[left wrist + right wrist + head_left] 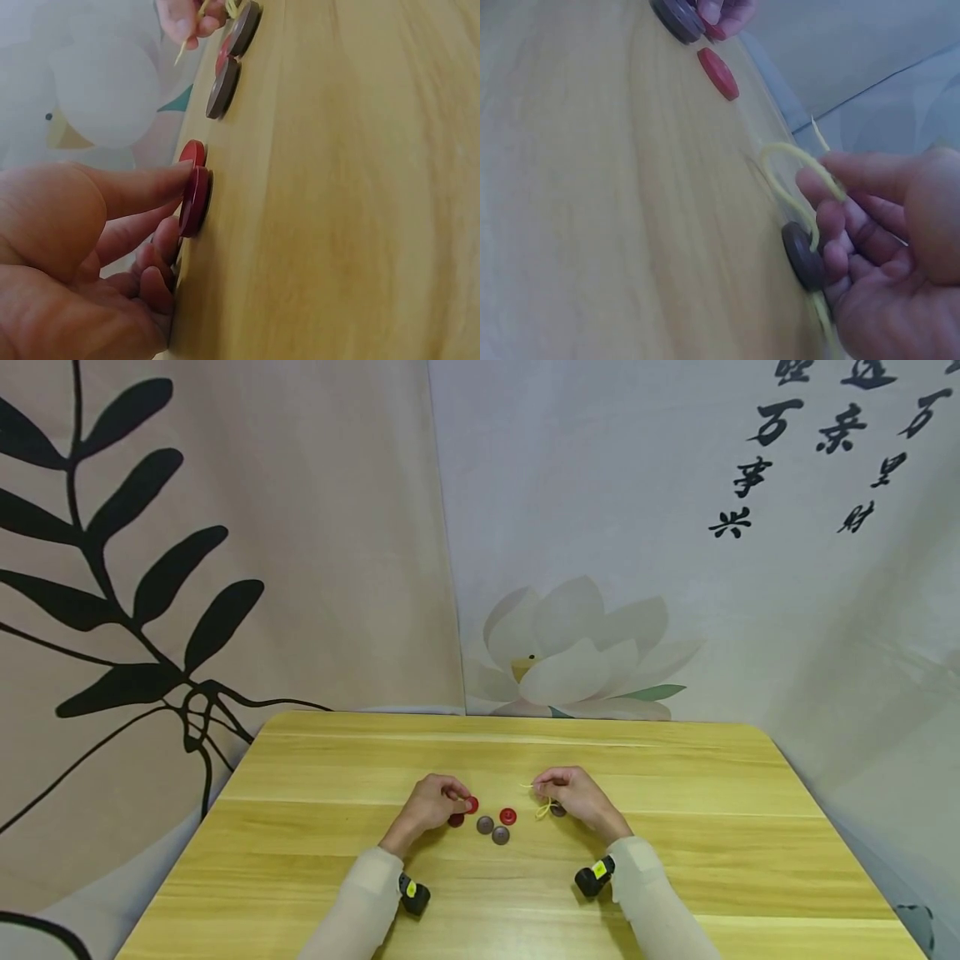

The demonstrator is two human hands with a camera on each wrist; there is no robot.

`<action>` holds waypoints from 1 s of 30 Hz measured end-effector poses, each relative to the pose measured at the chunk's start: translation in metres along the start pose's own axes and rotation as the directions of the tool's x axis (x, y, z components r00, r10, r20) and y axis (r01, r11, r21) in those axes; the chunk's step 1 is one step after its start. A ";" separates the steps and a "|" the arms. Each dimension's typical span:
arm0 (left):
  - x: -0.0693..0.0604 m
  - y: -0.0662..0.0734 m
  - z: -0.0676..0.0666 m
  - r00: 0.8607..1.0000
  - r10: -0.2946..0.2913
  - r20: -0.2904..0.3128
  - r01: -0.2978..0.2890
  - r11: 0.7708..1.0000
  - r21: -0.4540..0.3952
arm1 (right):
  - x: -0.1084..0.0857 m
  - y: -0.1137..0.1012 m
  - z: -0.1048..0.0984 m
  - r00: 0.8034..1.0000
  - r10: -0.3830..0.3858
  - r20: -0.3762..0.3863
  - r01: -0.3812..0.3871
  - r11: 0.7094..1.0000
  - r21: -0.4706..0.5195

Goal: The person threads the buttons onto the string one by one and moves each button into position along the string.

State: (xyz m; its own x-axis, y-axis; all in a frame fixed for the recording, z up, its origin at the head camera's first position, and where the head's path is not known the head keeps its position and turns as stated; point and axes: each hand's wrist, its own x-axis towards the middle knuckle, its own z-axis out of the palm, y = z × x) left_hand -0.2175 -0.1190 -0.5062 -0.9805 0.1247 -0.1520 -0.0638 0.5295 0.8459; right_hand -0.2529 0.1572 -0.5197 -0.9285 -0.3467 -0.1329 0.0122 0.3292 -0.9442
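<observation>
My left hand pinches a bright red button between thumb and fingers. Close under that hand lies a darker red button, which overlaps the bright one in the left wrist view. A thin yellow cord is pinched near its end by my right hand, and its tip sticks out past the fingers. The cord runs in a loop through a dark brown button, which sits beside the curled lower fingers. Whether those fingers touch this button, I cannot tell.
Between the hands, another red button and two brown buttons lie flat on the wooden table. Printed cloth hangs behind the table's far edge. A small black camera is strapped to each wrist.
</observation>
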 end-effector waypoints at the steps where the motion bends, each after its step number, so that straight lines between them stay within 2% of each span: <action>1: 0.000 0.000 0.000 1.000 -0.003 -0.001 0.003 1.000 -0.001 | 0.000 0.000 0.000 1.000 0.002 -0.002 -0.002 1.000 -0.001; 15: 0.001 -0.001 0.005 0.998 -0.038 -0.053 0.034 0.997 -0.065 | -0.001 0.000 0.006 0.998 -0.014 -0.066 0.014 1.000 -0.005; 30: 0.003 -0.001 0.005 0.997 -0.050 -0.050 0.043 0.990 -0.134 | -0.003 -0.005 0.006 0.996 0.016 -0.089 -0.015 1.000 0.020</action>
State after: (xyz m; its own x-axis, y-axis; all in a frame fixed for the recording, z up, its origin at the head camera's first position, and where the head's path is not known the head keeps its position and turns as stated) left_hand -0.2191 -0.1145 -0.5099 -0.9842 0.0558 -0.1681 -0.1301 0.4168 0.8996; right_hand -0.2483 0.1511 -0.5161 -0.9574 -0.2621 -0.1212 0.0332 0.3168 -0.9479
